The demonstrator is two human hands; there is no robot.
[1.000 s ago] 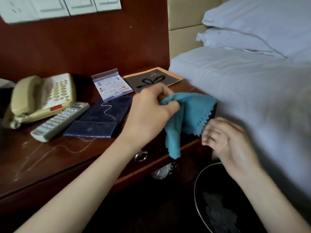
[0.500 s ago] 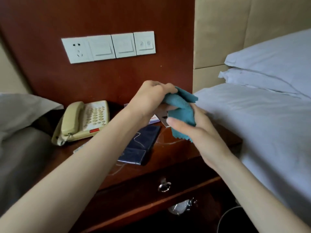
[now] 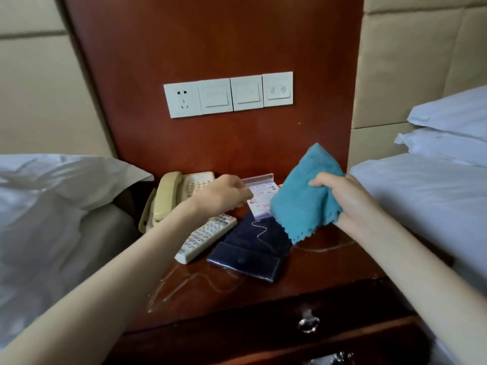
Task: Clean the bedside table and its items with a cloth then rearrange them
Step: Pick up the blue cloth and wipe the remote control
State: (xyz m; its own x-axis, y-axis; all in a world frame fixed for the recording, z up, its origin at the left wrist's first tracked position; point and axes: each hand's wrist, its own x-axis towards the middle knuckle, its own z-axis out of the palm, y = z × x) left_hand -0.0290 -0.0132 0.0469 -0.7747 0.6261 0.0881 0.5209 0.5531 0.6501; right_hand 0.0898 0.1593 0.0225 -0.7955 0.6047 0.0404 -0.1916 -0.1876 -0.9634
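Note:
A teal cloth (image 3: 303, 198) hangs bunched in my right hand (image 3: 347, 201), held above the right side of the dark wooden bedside table (image 3: 329, 267). My left hand (image 3: 224, 194) hovers over the back of the table, fingers loosely curled, at the top edge of a white card stand (image 3: 261, 196). A beige telephone (image 3: 171, 196) sits at the back left. A white remote control (image 3: 205, 238) lies beside a dark blue folder (image 3: 253, 246) with a thin white cord across it.
Beds with white linen flank the table on the left (image 3: 52, 219) and right (image 3: 421, 201). A white switch and socket panel (image 3: 228, 94) is on the red-brown wall panel. The drawer front below has a metal knob (image 3: 308, 322).
The cloth has passed from my left hand into my right hand. My left hand let go and moved left over the card stand. The view has tilted up and pulled back.

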